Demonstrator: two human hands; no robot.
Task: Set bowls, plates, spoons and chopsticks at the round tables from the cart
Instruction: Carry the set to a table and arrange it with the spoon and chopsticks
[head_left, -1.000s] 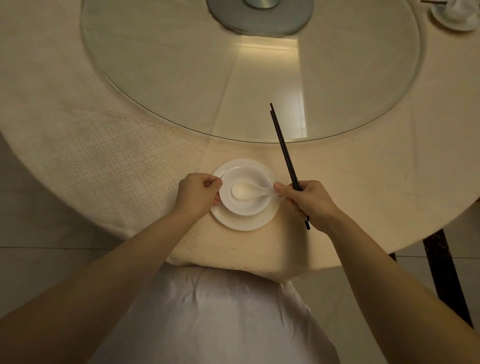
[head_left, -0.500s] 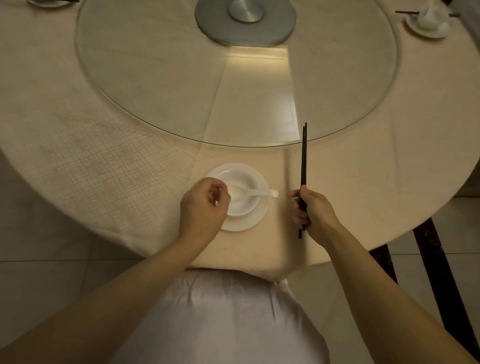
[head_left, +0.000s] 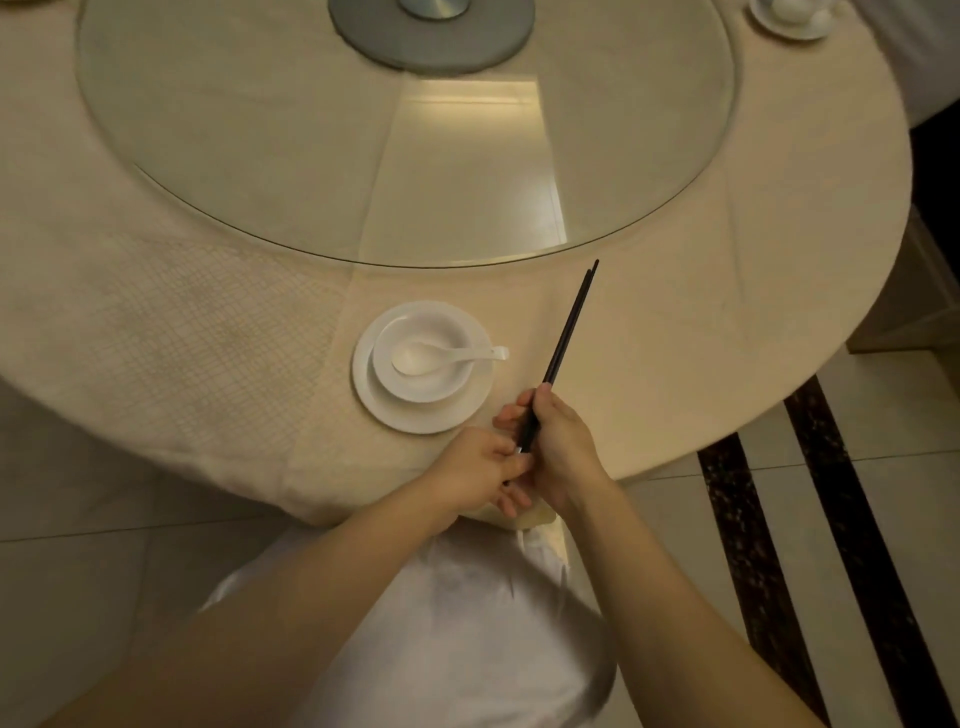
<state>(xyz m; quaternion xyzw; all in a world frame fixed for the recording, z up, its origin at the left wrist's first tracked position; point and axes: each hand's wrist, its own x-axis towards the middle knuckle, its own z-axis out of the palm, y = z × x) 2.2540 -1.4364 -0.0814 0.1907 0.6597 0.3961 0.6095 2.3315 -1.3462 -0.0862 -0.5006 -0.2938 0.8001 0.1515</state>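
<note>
Chopsticks (head_left: 569, 322) clasped in the curled right hand (head_left: 563, 447), left hand (head_left: 480, 475) pinching their lower ends, beside the plate (head_left: 415, 422).

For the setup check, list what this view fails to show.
Head view:
1. Butt ends of the chopsticks: covered by the right hand and left hand; the left hand's grip on them is unclear.
2. The far place setting: cut by the top edge.
3. The cart: out of frame.

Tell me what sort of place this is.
Probably a restaurant or banquet dining room: a large round table under a cloth, a glass turntable at its centre, and two white place settings: plate, bowl and spoon nearby, a second setting at the far edge.
</note>
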